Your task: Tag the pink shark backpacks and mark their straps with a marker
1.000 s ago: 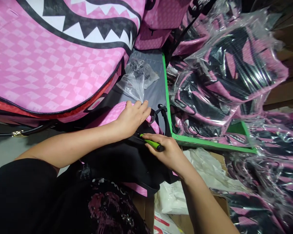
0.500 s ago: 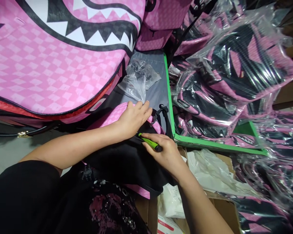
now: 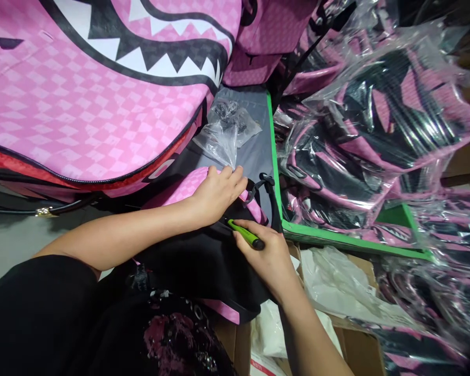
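Observation:
A pink checkered and black bag [image 3: 180,189] lies in front of me, its black part spread toward my body. My left hand [image 3: 219,194] is on its pink part, fingers together and curled over the fabric; the thumb is hidden. My right hand [image 3: 264,248] grips a slim green pen-like tool with a black end [image 3: 246,234]. The tool's tip points at the black fabric just below my left hand; I cannot tell whether it touches. A black strap with a buckle [image 3: 265,180] lies to the right of my left hand.
A large pink suitcase-like bag with a shark-mouth print [image 3: 113,120] stands at left. Clear plastic bags [image 3: 229,122] lie on the grey surface beyond my hands. A green-edged box rim [image 3: 356,243] borders several plastic-wrapped pink and black bags [image 3: 399,104]. Cardboard boxes [image 3: 356,344] hold white plastic below.
The whole view has shifted slightly, with things appearing a little lower and to the right. Both hands keep nearly the same places on the bag, and the green tool stays in my right hand.

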Motion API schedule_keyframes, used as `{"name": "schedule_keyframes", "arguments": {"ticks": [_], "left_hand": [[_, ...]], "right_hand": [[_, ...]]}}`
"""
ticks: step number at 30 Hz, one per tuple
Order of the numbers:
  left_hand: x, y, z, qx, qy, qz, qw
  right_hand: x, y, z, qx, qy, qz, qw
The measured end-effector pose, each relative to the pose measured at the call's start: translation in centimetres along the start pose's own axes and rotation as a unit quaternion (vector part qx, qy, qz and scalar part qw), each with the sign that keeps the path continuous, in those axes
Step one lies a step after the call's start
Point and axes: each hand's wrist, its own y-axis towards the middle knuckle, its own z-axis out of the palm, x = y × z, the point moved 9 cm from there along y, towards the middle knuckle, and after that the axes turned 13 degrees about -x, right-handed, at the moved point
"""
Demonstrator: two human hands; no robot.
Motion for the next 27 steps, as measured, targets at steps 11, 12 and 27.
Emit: {"name": "schedule_keyframes", "arguments": {"ticks": [11,12,27], "left_hand": [[-0.12,-0.1,0.17,-0.002,0.005,0.002,1.0],[-0.11,-0.1,0.12,-0.004,0.006,0.002,1.0],[-0.29,-0.41,-0.07,-0.001,0.016,-0.001,1.0]], "right_hand": [[-0.13,-0.25,-0.19,-0.022,0.007,0.014,1.0],[-0.13,-0.24,-0.2,-0.02,0.004,0.014,1.0],[0.26,-0.82,-0.2,-0.038,-0.002,0.003,0.999]]}}
